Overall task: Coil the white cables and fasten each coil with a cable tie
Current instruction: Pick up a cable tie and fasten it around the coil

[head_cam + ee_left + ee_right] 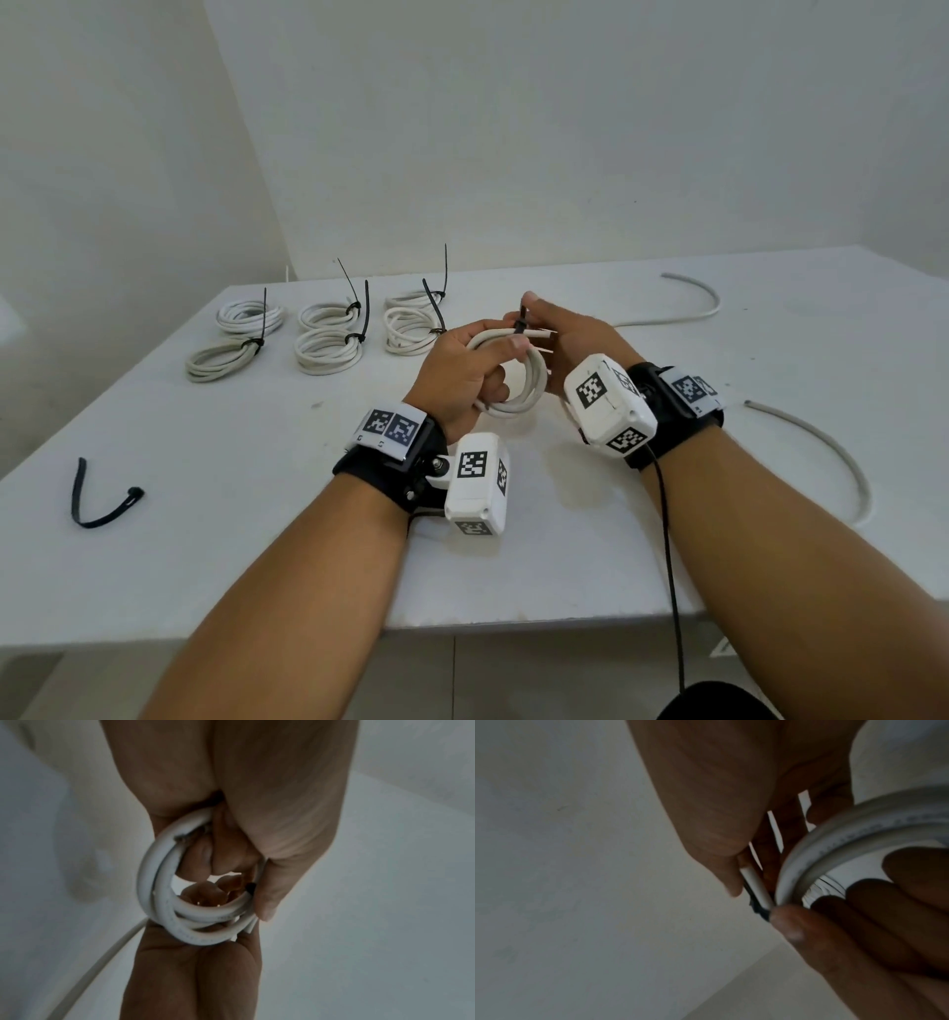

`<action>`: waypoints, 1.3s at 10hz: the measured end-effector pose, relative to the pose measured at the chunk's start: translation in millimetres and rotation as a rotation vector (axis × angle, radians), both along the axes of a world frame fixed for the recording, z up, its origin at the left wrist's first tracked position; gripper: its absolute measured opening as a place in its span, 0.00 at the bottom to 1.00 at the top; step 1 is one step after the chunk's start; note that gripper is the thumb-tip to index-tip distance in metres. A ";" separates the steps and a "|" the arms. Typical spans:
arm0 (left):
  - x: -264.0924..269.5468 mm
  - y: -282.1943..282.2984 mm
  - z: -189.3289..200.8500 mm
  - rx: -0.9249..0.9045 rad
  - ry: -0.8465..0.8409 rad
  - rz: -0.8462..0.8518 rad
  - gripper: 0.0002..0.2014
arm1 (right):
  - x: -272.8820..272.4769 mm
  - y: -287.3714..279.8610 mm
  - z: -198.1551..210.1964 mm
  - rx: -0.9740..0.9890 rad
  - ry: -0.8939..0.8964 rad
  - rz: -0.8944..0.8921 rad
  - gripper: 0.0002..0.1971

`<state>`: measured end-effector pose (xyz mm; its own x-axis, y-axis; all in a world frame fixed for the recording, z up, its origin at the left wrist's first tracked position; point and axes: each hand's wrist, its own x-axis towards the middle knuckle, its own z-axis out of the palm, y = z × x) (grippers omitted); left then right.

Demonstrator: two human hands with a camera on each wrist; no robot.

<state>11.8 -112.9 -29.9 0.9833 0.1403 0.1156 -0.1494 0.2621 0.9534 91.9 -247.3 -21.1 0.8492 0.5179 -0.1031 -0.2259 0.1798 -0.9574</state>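
Left hand [462,372] gripped a white coil [513,375] held above the worktop [257,514], fingers curled through it. Right hand [570,329] pinched a black tie [522,321] wrapped at the coil's top. Six tied coils [328,329] lay far left; a spare tie [97,496] lay near left.

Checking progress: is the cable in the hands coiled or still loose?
Coiled: the held cable forms stacked loops, with a black cable tie at its top.

A white tabletop [215,555] stands in a corner formed by two plain white walls [565,128]; lighting is even and diffuse.
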 end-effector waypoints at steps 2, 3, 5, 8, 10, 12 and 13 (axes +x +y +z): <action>3.5 5.3 -5.0 0.073 0.032 0.026 0.03 | 1.1 7.2 0.2 -0.095 -0.106 -0.098 0.11; 2.9 10.1 -4.1 0.128 0.019 0.012 0.04 | 0.9 11.5 -0.1 -0.143 -0.109 -0.106 0.11; 1.0 16.8 -3.0 0.153 0.016 0.039 0.07 | -4.0 18.7 7.7 -0.213 -0.097 -0.069 0.10; -2.4 39.1 9.4 0.121 -0.015 0.277 0.04 | -17.7 44.1 19.3 -0.451 -0.272 -0.039 0.10; -24.5 99.9 25.7 0.334 0.037 0.396 0.12 | -26.2 63.4 8.2 -1.089 -0.724 0.162 0.32; -64.5 173.6 25.6 1.171 0.370 0.467 0.19 | -24.0 81.0 -24.4 -1.435 -0.746 0.388 0.67; -77.8 195.8 30.4 1.314 0.493 0.481 0.11 | -19.9 81.5 -24.1 -1.454 -0.752 0.412 0.69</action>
<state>-66.0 82.9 0.5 0.8509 0.5174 0.0913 0.4310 -0.7867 0.4420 72.0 -165.8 -45.2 0.7711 0.5480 -0.3244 0.5207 -0.8358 -0.1741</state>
